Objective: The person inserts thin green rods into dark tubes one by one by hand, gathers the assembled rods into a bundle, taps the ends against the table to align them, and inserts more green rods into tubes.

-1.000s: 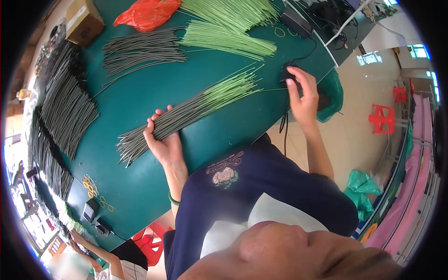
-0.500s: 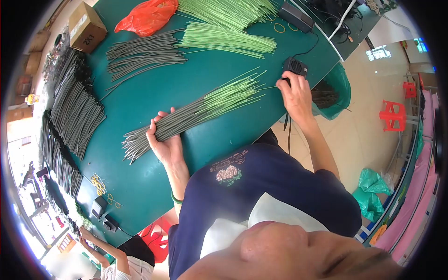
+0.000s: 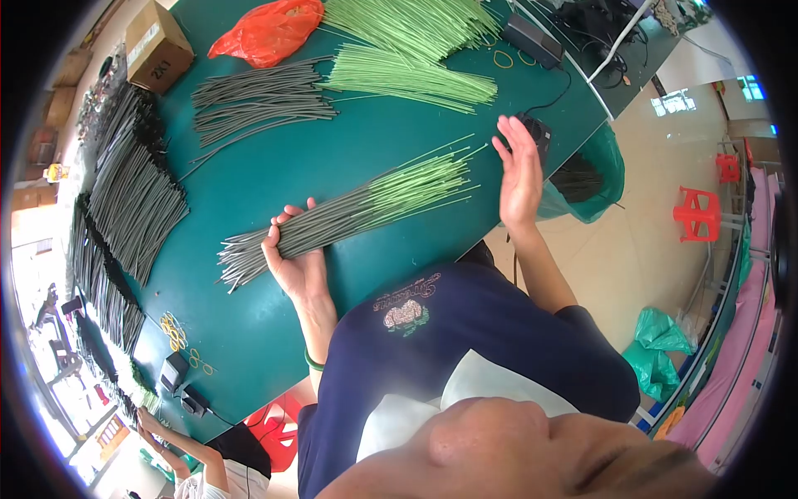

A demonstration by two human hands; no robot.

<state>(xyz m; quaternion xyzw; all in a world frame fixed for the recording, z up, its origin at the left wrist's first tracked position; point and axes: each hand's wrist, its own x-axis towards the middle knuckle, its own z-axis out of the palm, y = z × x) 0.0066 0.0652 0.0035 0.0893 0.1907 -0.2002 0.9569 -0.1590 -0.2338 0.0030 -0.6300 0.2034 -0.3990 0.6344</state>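
A long bundle of dark stems with thin light green ends (image 3: 349, 212) lies slanted over the green table, green ends toward the upper right. My left hand (image 3: 298, 258) is wrapped round the dark part of it from below, thumb in front and fingertips behind. Just right of the green tips, my right hand (image 3: 521, 179) is raised with its palm flat and fingers stretched out, holding nothing. Behind its fingers sits a small black device (image 3: 539, 133), partly hidden by the hand.
Light green stems (image 3: 407, 75) and dark stems (image 3: 258, 100) lie at the back of the table (image 3: 416, 241), near a red bag (image 3: 270, 33) and a box (image 3: 158, 50). More dark stems (image 3: 137, 204) are at left. A co-worker's arms (image 3: 179, 441) show lower left; a green-lined bin (image 3: 611, 179) stands right.
My right hand went to the black device with its fingers pinched, then drew back from it and opened flat. My left hand kept its hold on the bundle, which has barely moved.
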